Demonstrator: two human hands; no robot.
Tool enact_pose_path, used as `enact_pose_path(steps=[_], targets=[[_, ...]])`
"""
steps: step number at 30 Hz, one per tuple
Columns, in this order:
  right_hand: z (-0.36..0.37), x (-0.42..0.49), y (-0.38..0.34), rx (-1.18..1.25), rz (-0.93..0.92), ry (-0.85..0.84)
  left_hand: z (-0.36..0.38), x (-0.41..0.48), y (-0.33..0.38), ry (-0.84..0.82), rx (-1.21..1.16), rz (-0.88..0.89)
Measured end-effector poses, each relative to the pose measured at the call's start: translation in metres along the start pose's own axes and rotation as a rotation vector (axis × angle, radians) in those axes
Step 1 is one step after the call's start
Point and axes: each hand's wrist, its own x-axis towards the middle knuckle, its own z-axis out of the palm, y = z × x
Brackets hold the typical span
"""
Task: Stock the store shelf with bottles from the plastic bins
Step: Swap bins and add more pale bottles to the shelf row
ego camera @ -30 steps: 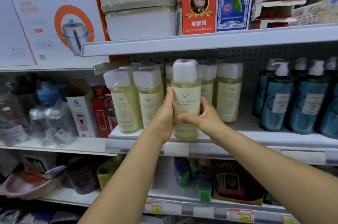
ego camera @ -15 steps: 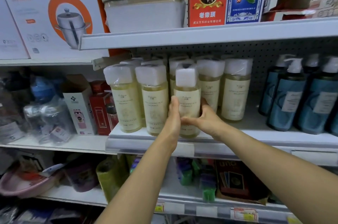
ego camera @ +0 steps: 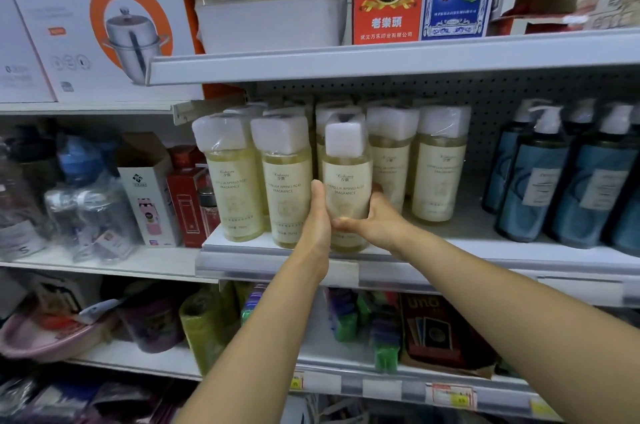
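Bottle point(ego camera: 346, 181) between left grip point(ego camera: 318, 221) and right grip point(ego camera: 379, 226) (upright)

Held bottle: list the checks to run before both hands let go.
1. Held bottle upright: ok.
2. Label facing out: ok.
3. Base down on the shelf, level with the front row: ok.
4. Right hand wraps it low, thumb across the front: ok.
5. Left hand touches its side, fingers hidden: cannot tell.
6. Room behind it to push deeper: cannot tell.
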Motion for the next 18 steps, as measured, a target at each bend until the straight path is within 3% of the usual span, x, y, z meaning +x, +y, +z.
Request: enact_pose_path(steps=[5,10,15,18], targets=[[-0.002,-0.014,0.005,-0.118,0.046,0.038,0.0,-0.01,0.005,0.058,-0.018,-0.007],[-0.021,-0.041,0.012,-0.274,-0.045,0.109,0.013,-0.028,0.004,0.198,-0.11,0.029],[-0.054,-0.068,0.033,-0.22,-0.207,0.216,0.04,-0.046,-0.01,0.436,-0.261,0.044],[-0.079,-0.085,0.055,-0.184,-0.22,0.259,0.063,-0.061,-0.028,0.414,-0.272,0.018]])
